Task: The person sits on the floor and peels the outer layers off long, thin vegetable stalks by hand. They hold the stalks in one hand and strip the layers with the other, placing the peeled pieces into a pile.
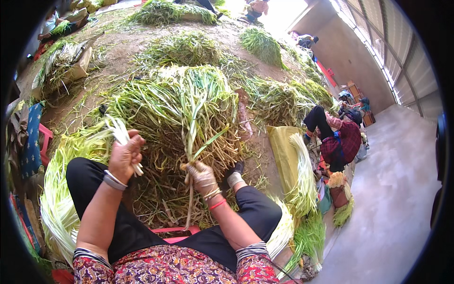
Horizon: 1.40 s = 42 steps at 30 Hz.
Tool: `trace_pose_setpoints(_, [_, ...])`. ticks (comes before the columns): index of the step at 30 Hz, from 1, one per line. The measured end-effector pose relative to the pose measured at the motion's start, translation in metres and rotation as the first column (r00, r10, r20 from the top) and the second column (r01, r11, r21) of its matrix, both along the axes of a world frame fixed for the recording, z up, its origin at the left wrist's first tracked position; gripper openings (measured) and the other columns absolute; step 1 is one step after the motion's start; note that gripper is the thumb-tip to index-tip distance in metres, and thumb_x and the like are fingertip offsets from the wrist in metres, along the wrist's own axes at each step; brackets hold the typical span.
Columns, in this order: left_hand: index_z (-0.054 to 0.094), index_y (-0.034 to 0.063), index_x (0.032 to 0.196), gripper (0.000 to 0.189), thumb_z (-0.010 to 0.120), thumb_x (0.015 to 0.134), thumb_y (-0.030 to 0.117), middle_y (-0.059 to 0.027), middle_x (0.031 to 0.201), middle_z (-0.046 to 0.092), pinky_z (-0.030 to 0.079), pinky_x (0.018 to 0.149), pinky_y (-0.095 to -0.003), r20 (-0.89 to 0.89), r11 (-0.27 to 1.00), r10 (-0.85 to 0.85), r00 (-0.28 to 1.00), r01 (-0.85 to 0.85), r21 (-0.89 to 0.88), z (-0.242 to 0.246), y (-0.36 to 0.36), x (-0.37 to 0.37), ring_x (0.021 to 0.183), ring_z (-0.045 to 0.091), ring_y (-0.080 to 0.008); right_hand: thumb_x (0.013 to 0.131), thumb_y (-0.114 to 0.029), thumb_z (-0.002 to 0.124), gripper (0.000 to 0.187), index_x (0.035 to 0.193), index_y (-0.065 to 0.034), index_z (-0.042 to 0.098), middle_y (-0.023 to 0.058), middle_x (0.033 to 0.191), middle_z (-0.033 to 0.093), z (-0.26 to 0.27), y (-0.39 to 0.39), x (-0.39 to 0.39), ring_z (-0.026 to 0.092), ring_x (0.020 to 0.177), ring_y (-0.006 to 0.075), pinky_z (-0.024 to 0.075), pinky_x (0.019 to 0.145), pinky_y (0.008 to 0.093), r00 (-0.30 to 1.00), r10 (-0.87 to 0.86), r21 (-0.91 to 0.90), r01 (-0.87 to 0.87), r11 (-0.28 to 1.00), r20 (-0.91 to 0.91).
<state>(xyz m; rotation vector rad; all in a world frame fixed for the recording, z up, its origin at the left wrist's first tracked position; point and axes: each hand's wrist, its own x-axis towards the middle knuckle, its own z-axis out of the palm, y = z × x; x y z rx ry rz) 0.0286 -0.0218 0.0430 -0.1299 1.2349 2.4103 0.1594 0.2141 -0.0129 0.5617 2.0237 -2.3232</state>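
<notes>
My left hand (124,156), bare with a grey band at the wrist, is closed round a small bunch of pale stalks (118,129). To its right, my right hand (203,179), in a thin dirty glove, grips the lower end of a long leafy green stalk (193,138) with a brown root end hanging below. Beyond both hands lies a large heap of leafy green stalks (152,103), their brown lower ends towards me. Long pale-yellow stalks (58,206) are piled beside my left knee, and another pale bundle (280,230) lies by my right knee.
A yellow sack (283,156) with a pale bundle (305,177) along it lies at right. Beyond it sits a person in a plaid top (342,145). More green heaps (260,46) and other people are farther off. A pink plastic stool (177,234) shows between my legs.
</notes>
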Motion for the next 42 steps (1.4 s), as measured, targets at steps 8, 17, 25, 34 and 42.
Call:
trace_pose_setpoints(8, [0.051,0.0054,0.114,0.041,0.075,0.081,0.009,0.0011,0.079,0.057,0.032,0.038,-0.0214,0.067,0.889,-0.289,0.955,0.294,-0.351,-0.026,0.031,0.031,0.048,0.043,-0.0047,0.095,-0.018,0.062,0.016,0.103,-0.0052,0.068,-0.0030,0.074,0.060,-0.018,-0.074,0.038,0.051,0.057,0.0056,0.0424,0.054,0.0215,0.995,0.100,-0.020,-0.100,0.995,0.008])
trace_pose_setpoints(17, [0.051,0.0028,0.115,0.046,0.073,0.074,-0.001,-0.0020,0.079,0.056,0.035,0.037,-0.0219,0.014,0.880,-0.246,0.969,0.229,-0.415,-0.035,0.028,0.033,0.049,0.049,-0.0083,0.093,-0.023,0.066,0.023,0.103,-0.0024,0.066,-0.0013,0.086,0.065,-0.019,-0.083,0.001,0.053,0.073,0.0099,0.0449,0.069,0.0263,0.967,-0.109,-0.038,0.103,0.994,-0.229])
trace_pose_setpoints(25, [0.052,0.0036,0.113,0.048,0.073,0.071,-0.005,-0.0013,0.080,0.056,0.037,0.037,-0.0225,-0.131,0.891,-0.124,0.984,0.052,-0.452,-0.034,0.031,0.030,0.050,0.051,-0.0081,0.092,-0.029,0.058,0.024,0.085,-0.0082,0.067,0.0030,0.072,0.066,-0.165,-0.098,0.035,0.057,0.056,0.0130,0.0433,0.051,0.0294,0.847,0.164,0.037,-0.212,0.977,0.505])
trace_pose_setpoints(34, [0.052,0.0007,0.114,0.046,0.074,0.074,-0.003,-0.0026,0.077,0.060,0.036,0.035,-0.0206,-0.134,0.918,-0.101,0.986,0.040,-0.395,-0.018,0.026,0.012,0.045,0.050,-0.0074,0.083,-0.024,0.069,0.022,0.102,-0.0124,0.067,0.0132,0.098,0.068,-0.097,-0.006,0.024,0.066,0.086,0.0319,0.0525,0.077,0.0381,0.997,-0.073,0.701,0.039,0.712,0.018])
trace_pose_setpoints(42, [0.051,0.0004,0.111,0.042,0.075,0.076,0.001,-0.0029,0.077,0.060,0.035,0.034,-0.0214,-0.095,0.938,-0.155,0.983,0.117,-0.327,-0.021,0.028,0.024,0.045,0.047,-0.0071,0.097,-0.024,0.058,0.025,0.112,-0.0046,0.065,-0.0001,0.083,0.066,-0.036,-0.078,0.014,0.058,0.069,0.0057,0.0466,0.062,0.0207,0.983,0.176,-0.101,-0.180,0.979,-0.045])
